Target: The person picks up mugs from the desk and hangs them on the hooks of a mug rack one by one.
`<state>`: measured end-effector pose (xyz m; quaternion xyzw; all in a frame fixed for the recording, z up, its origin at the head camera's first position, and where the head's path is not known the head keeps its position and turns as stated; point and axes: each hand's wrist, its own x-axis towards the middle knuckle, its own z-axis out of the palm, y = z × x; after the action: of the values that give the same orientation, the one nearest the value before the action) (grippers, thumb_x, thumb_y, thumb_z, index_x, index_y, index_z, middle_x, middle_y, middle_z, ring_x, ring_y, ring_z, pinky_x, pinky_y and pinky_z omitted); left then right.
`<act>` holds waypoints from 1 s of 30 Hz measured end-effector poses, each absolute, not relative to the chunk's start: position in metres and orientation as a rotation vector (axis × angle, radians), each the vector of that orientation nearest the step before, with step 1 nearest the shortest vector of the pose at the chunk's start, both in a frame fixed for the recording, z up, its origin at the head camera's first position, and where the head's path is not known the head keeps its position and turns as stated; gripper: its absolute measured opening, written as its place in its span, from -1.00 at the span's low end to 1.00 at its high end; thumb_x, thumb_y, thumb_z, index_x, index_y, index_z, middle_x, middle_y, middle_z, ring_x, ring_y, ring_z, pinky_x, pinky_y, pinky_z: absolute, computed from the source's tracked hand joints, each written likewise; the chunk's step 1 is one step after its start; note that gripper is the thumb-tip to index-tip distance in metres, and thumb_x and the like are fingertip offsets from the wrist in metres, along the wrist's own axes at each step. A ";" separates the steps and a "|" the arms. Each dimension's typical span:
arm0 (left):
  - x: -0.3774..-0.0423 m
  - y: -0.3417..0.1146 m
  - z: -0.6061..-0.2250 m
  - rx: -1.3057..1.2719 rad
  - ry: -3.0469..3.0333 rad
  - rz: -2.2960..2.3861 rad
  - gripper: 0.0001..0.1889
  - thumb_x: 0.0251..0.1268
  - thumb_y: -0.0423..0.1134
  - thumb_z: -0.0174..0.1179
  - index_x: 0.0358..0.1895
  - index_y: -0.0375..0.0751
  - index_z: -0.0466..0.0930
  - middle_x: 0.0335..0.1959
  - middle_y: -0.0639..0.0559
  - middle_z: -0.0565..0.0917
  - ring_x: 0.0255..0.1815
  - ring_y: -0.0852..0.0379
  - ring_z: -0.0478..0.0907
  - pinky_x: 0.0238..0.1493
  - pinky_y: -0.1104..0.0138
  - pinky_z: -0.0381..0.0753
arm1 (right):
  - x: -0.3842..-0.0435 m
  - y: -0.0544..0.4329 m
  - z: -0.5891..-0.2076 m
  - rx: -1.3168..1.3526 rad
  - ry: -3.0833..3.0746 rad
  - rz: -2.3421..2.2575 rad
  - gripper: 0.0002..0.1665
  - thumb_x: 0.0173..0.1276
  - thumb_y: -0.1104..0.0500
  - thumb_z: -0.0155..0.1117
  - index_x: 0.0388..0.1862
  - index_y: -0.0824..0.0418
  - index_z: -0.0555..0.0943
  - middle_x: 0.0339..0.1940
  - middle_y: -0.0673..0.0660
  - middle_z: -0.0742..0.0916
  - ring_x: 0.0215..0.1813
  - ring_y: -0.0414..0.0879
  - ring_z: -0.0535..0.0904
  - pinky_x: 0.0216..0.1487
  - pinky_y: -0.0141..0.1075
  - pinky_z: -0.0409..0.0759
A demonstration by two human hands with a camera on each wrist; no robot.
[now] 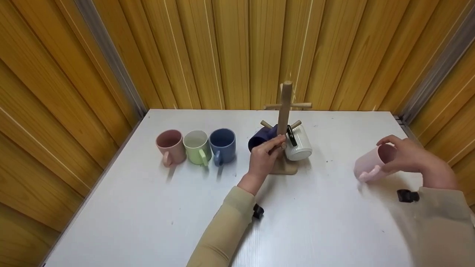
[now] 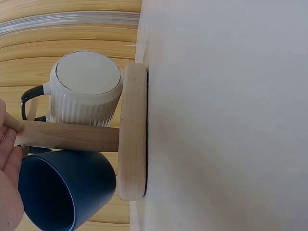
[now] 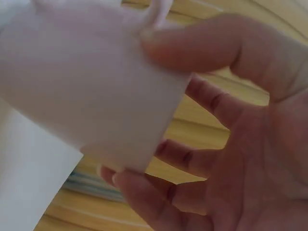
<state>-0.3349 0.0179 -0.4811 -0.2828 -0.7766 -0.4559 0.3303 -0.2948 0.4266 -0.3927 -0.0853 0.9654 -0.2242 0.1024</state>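
Observation:
My left hand (image 1: 264,157) grips the wooden mug tree (image 1: 285,115) low on its post, its fingertips around a short front peg (image 2: 13,122). On the tree hang a dark blue mug (image 2: 91,180), mouth toward me, and a white ribbed mug (image 1: 300,144) with a black handle (image 1: 292,135), its base facing outward. Far to the right, my right hand (image 1: 410,157) holds a pale pink mug (image 1: 365,165) by its rim, thumb on the handle side and fingers across the opposite side. The mug tilts, mouth toward the palm and handle (image 1: 369,174) toward me.
Left of the tree, a dusky pink mug (image 1: 175,154), a light green mug (image 1: 196,150) and a blue mug (image 1: 227,150) stand upright in a row, handles toward me. They are on the white table (image 1: 148,218), which has wood-patterned panels (image 1: 230,55) behind it.

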 end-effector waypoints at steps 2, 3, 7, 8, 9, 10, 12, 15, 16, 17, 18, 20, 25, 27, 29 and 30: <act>-0.334 0.018 -0.481 -0.740 -2.033 -1.209 -0.68 0.30 -0.42 0.37 0.11 -0.23 0.75 0.09 -0.07 0.79 0.17 0.06 0.73 0.23 0.49 0.60 | -0.293 0.417 -0.391 -0.295 2.817 -0.726 -0.10 0.18 0.08 0.55 0.38 0.29 0.29 0.14 0.57 0.48 0.04 0.30 0.49 -0.22 -0.06 0.67; -0.334 0.019 -0.481 -0.742 -2.033 -1.220 -0.68 0.30 -0.42 0.37 0.11 -0.23 0.75 0.10 -0.07 0.78 0.18 0.06 0.73 0.24 0.49 0.60 | -0.292 0.411 -0.390 -0.311 2.799 -0.754 -0.13 0.23 0.06 0.51 0.39 0.27 0.28 0.14 0.55 0.51 0.02 0.24 0.53 -0.24 -0.13 0.65; -0.333 0.019 -0.481 -0.747 -2.045 -1.241 -0.68 0.32 -0.40 0.36 0.13 -0.24 0.73 0.11 -0.08 0.78 0.19 0.05 0.73 0.23 0.48 0.61 | -0.288 0.389 -0.386 -0.345 2.707 -0.853 -0.20 0.36 0.01 0.40 0.43 0.18 0.23 0.20 0.48 0.53 -0.05 0.09 0.58 -0.26 -0.20 0.65; -0.332 0.019 -0.480 -0.744 -2.054 -1.239 -0.68 0.33 -0.39 0.36 0.14 -0.25 0.73 0.12 -0.08 0.77 0.20 0.05 0.72 0.23 0.47 0.61 | -0.287 0.384 -0.385 -0.357 2.699 -0.862 -0.23 0.38 0.01 0.38 0.43 0.16 0.24 0.19 0.46 0.54 -0.07 0.06 0.59 -0.26 -0.21 0.65; -0.331 0.018 -0.479 -0.739 -2.069 -1.242 -0.67 0.33 -0.39 0.36 0.15 -0.25 0.73 0.12 -0.08 0.77 0.20 0.06 0.72 0.24 0.47 0.61 | -0.287 0.378 -0.384 -0.367 2.694 -0.869 -0.26 0.39 0.01 0.36 0.42 0.14 0.25 0.18 0.43 0.56 -0.10 0.03 0.59 -0.27 -0.22 0.65; -0.330 0.018 -0.477 -0.729 -2.092 -1.247 -0.66 0.33 -0.39 0.36 0.16 -0.24 0.72 0.14 -0.07 0.76 0.21 0.06 0.71 0.24 0.47 0.61 | -0.287 0.373 -0.384 -0.381 2.685 -0.882 -0.28 0.39 0.01 0.34 0.41 0.14 0.26 0.16 0.41 0.57 -0.13 0.01 0.59 -0.28 -0.22 0.65; -0.325 0.017 -0.471 -0.700 -2.150 -1.263 -0.64 0.32 -0.40 0.36 0.18 -0.24 0.71 0.16 -0.07 0.76 0.22 0.07 0.71 0.23 0.47 0.61 | -0.286 0.365 -0.383 -0.406 2.667 -0.910 -0.32 0.41 0.01 0.31 0.40 0.13 0.28 0.12 0.36 0.59 -0.18 -0.02 0.60 -0.30 -0.22 0.64; -0.315 0.015 -0.457 -0.604 -2.268 -1.331 -0.68 0.31 -0.39 0.38 0.12 -0.27 0.73 0.10 -0.09 0.79 0.14 0.09 0.75 0.15 0.47 0.66 | -0.285 0.354 -0.382 -0.433 2.623 -0.962 -0.36 0.44 0.01 0.27 0.39 0.11 0.29 0.06 0.30 0.61 -0.26 -0.04 0.64 -0.33 -0.24 0.61; -0.311 0.014 -0.451 -0.558 -2.324 -1.343 -0.72 0.31 -0.38 0.39 0.07 -0.27 0.75 0.04 -0.09 0.81 0.08 0.11 0.76 0.09 0.48 0.69 | -0.285 0.350 -0.382 -0.443 2.601 -0.988 -0.38 0.46 0.01 0.26 0.39 0.10 0.29 0.04 0.29 0.61 -0.28 -0.03 0.66 -0.33 -0.24 0.60; -0.307 0.012 -0.444 -0.512 -2.392 -1.345 -0.77 0.31 -0.35 0.40 0.00 -0.26 0.76 -0.02 -0.07 0.82 0.00 0.14 0.77 0.02 0.47 0.70 | -0.285 0.347 -0.382 -0.456 2.581 -1.014 -0.40 0.48 0.02 0.25 0.38 0.10 0.29 0.02 0.28 0.60 -0.31 -0.03 0.67 -0.35 -0.24 0.59; -0.303 0.010 -0.438 -0.472 -2.469 -1.345 -0.82 0.30 -0.32 0.41 -0.07 -0.25 0.78 -0.10 -0.05 0.83 -0.09 0.17 0.77 -0.06 0.46 0.71 | -0.285 0.343 -0.382 -0.470 2.561 -1.041 -0.42 0.49 0.03 0.24 0.38 0.10 0.28 0.00 0.28 0.60 -0.34 -0.03 0.69 -0.36 -0.25 0.57; -0.295 0.005 -0.428 -0.453 -2.646 -1.316 -0.85 0.27 -0.26 0.45 -0.16 -0.22 0.79 -0.21 -0.01 0.83 -0.21 0.21 0.74 -0.16 0.43 0.69 | -0.285 0.336 -0.383 -0.495 2.522 -1.096 -0.47 0.52 0.06 0.20 0.36 0.11 0.29 -0.04 0.28 0.58 -0.38 -0.01 0.71 -0.39 -0.26 0.56; -0.284 0.000 -0.413 -0.755 -2.934 -1.316 -0.52 0.17 -0.10 0.53 0.12 -0.24 0.71 0.00 -0.02 0.80 0.01 0.12 0.71 0.05 0.34 0.67 | -0.287 0.317 -0.384 -0.540 2.429 -1.207 -0.55 0.57 0.07 0.11 0.31 0.17 0.30 -0.10 0.25 0.59 -0.41 0.02 0.71 -0.41 -0.29 0.55; -0.282 0.000 -0.412 -0.907 -2.946 -1.394 -0.37 0.19 -0.07 0.52 0.31 -0.22 0.59 0.16 -0.04 0.74 0.18 0.10 0.68 0.21 0.32 0.63 | -0.288 0.308 -0.386 -0.559 2.385 -1.248 -0.57 0.59 0.06 0.08 0.29 0.20 0.30 -0.11 0.22 0.61 -0.41 0.03 0.71 -0.41 -0.30 0.56; -0.282 0.001 -0.413 -0.992 -2.932 -1.504 -0.27 0.21 -0.09 0.51 0.43 -0.22 0.47 0.24 -0.06 0.70 0.25 0.13 0.66 0.28 0.34 0.61 | -0.289 0.300 -0.387 -0.583 2.340 -1.283 -0.58 0.62 0.05 0.04 0.29 0.23 0.30 -0.12 0.20 0.62 -0.41 0.02 0.71 -0.41 -0.30 0.58; -0.282 0.001 -0.413 -1.008 -2.926 -1.550 -0.26 0.22 -0.10 0.51 0.44 -0.21 0.45 0.23 -0.06 0.70 0.23 0.15 0.66 0.26 0.34 0.62 | -0.289 0.296 -0.388 -0.585 2.315 -1.300 -0.58 0.62 0.04 0.01 0.28 0.24 0.29 -0.11 0.18 0.62 -0.41 0.02 0.71 -0.40 -0.30 0.59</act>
<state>-0.2816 0.0011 -0.4129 -0.2876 -0.8346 -0.4421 -0.1589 -0.2894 0.2958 -0.3881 -0.2103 0.8326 -0.4675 0.2098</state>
